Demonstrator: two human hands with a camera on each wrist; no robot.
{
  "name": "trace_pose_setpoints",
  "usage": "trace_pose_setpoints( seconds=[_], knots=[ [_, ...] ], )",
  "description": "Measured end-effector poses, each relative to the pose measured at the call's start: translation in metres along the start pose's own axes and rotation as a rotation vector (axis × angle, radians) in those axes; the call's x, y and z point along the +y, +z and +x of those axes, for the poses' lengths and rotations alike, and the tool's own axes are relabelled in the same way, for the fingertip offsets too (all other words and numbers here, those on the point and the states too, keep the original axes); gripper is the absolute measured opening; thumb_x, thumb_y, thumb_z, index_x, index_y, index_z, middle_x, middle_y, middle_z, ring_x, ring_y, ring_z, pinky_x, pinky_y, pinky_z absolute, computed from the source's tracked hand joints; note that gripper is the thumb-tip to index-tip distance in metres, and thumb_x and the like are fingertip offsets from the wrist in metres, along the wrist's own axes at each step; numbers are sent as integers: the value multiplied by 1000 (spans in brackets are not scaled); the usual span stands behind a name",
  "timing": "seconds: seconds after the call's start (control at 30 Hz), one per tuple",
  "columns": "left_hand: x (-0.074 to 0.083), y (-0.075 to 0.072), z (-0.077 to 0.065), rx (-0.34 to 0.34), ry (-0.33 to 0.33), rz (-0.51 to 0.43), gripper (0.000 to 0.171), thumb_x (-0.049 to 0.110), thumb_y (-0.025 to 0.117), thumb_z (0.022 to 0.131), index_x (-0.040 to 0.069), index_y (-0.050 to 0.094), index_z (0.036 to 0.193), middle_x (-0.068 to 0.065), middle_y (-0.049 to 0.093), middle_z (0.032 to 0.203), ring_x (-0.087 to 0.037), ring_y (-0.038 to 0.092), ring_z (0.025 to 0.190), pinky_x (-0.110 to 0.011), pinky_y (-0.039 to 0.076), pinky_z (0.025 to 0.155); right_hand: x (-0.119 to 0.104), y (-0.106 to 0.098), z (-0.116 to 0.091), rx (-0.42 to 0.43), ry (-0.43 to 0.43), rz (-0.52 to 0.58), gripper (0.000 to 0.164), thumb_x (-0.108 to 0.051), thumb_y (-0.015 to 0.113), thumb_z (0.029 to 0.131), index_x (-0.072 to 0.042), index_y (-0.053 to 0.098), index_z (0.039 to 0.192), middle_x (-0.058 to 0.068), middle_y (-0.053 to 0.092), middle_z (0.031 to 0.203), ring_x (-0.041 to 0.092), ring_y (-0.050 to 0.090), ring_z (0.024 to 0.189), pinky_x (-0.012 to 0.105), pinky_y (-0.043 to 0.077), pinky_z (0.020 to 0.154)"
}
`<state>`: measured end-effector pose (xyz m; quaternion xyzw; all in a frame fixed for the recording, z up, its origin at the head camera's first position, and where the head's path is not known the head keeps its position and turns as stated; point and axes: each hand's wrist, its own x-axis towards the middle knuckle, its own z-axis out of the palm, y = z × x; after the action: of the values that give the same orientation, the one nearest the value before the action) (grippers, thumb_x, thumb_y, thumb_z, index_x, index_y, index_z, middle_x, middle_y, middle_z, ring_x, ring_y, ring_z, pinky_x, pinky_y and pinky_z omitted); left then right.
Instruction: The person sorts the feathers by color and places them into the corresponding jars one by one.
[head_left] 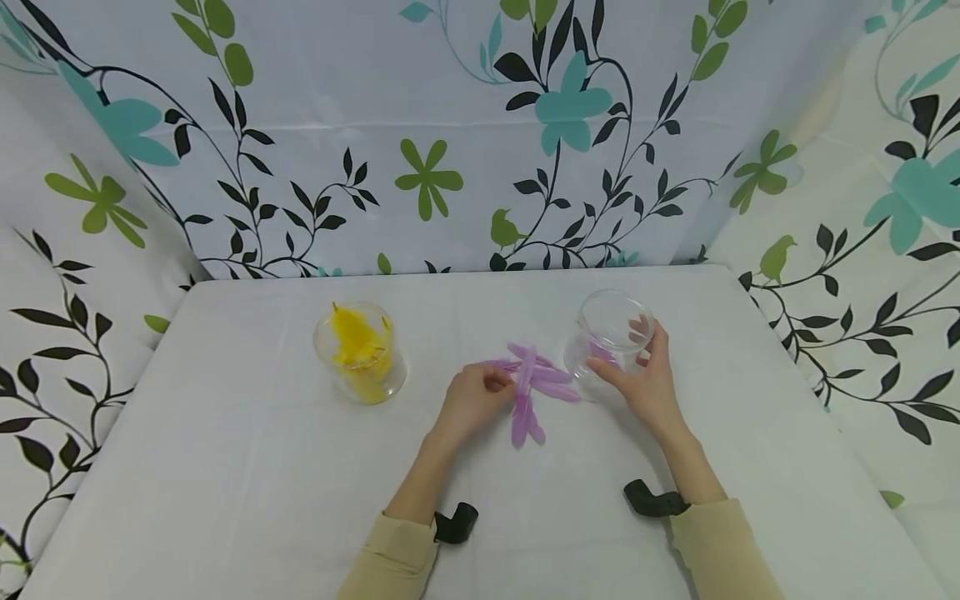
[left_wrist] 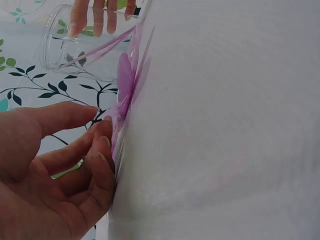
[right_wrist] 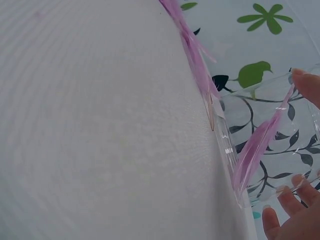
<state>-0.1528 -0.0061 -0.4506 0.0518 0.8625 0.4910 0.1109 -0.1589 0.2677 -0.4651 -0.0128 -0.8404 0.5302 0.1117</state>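
Several purple feathers (head_left: 551, 375) lie crossed in a loose pile on the white table. My left hand (head_left: 474, 398) is at the pile's left side, where thumb and fingertips pinch a purple feather (left_wrist: 116, 111) low against the tabletop. My right hand (head_left: 651, 383) grips a clear jar (head_left: 613, 321) around its right side, thumb in front and fingers behind. Inside this jar a purple feather (right_wrist: 257, 147) leans against the wall. The jar stands upright, its mouth uncovered, just right of the pile.
Left of the hands, a second clear jar (head_left: 396, 385) holds yellow feathers (head_left: 356, 337), some rising to its rim. The white table (head_left: 247, 467) ends at the back against a hanging cloth (head_left: 330, 125) printed with leaves and flowers. Black wrist mounts (head_left: 457, 523) stick out near the sleeves.
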Motion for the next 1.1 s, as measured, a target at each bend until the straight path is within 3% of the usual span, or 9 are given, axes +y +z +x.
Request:
trace_pose_setpoints(
  seconds=[0.27, 0.43, 0.63, 0.97, 1.1],
  knots=[
    [2, 0, -3, -28, 46, 176, 13, 21, 76, 84, 9, 76, 82, 1, 69, 74, -10, 59, 71, -26, 51, 67, 1, 1, 0, 4, 0, -9, 102, -30, 84, 81, -15, 17, 156, 8, 35, 153, 27, 33, 141, 55, 33, 112],
    [1, 2, -4, -36, 42, 202, 10, 18, 77, 82, 9, 76, 80, 2, 68, 69, -10, 57, 66, -25, 50, 64, 1, 1, -1, 1, -4, -11, 102, -30, 84, 81, -16, 16, 156, 8, 34, 154, 28, 32, 141, 56, 33, 112],
    [2, 3, -4, -45, 36, 215, 9, 19, 77, 80, 11, 75, 79, 3, 71, 75, -12, 61, 72, -30, 54, 69, -1, 2, -1, -1, -10, -10, 101, -27, 84, 81, -16, 17, 156, 8, 35, 154, 29, 32, 142, 56, 34, 112],
    [7, -5, -4, -113, 55, 44, 13, 22, 68, 90, 10, 72, 93, 3, 69, 86, -11, 62, 81, -26, 54, 73, 0, 1, 0, -6, -3, -15, 101, -29, 83, 82, -16, 16, 156, 8, 34, 155, 30, 32, 142, 56, 33, 113],
    [10, -7, -3, -139, 63, -19, 12, 21, 68, 92, 9, 69, 93, -1, 70, 86, -12, 61, 77, -25, 52, 65, 1, 2, 0, -3, 1, -19, 102, -32, 84, 81, -16, 17, 156, 7, 34, 154, 29, 32, 142, 56, 33, 113]
  ],
)
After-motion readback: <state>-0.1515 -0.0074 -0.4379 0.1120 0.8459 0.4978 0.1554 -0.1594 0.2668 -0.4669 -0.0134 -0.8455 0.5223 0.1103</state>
